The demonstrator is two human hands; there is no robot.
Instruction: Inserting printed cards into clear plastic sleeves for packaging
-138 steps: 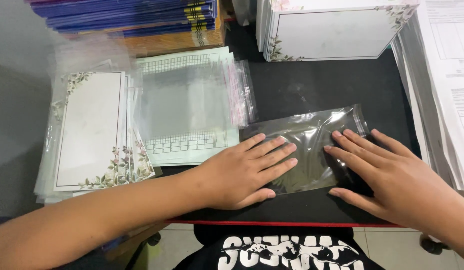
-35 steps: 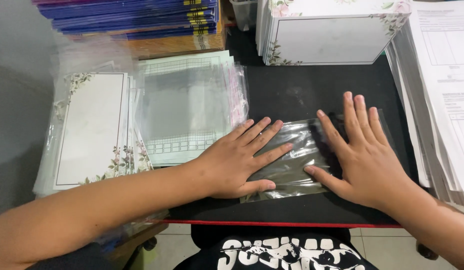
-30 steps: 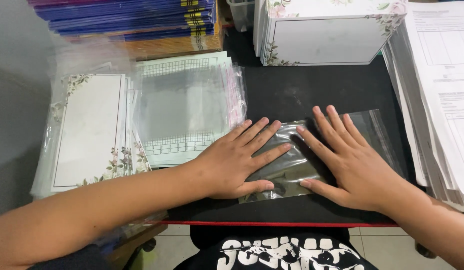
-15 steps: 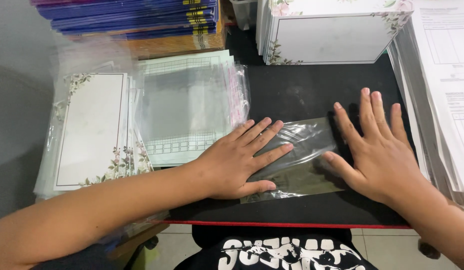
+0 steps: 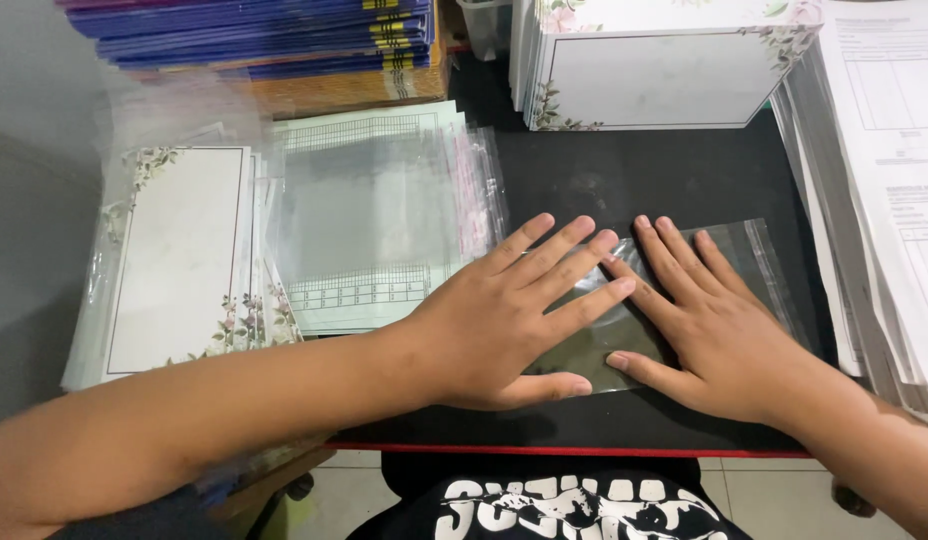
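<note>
**A:** Desk (image 5: 684,180) first, since it's the biggest thing: black top, red front edge, crowded all round. Purple books (image 5: 254,30) are stacked at the back left, forms (image 5: 884,150) are piled down the right side, and a floral card stack (image 5: 664,70) stands at the back middle.

**B:** And on the left?

**A:** Two piles. Bagged floral cards (image 5: 184,260) at the far left, then clear sleeves (image 5: 374,210) lying over a ruled sheet, just beside the left hand.

**B:** So what's the step?

**A:** Looks like flattening. One clear bag (image 5: 759,262) lies near the front edge, seal strip out to the right, and both hands are on it. Left hand (image 5: 499,325) is flat, fingers spread, palm down on the bag's left part. Right hand (image 5: 719,330) is the same, fingers fanned, pressing the middle. No pinching, nothing gripped.

**B:** Next move?

**A:** My guess: even pressure sliding toward the strip, so the bag doesn't wrinkle or skid on that slick top.

**B:** Counts?

**A:** Two hands, one bag under them, two piles left, three stacks round the back and right. Sheets per stack: can't tell.
</note>
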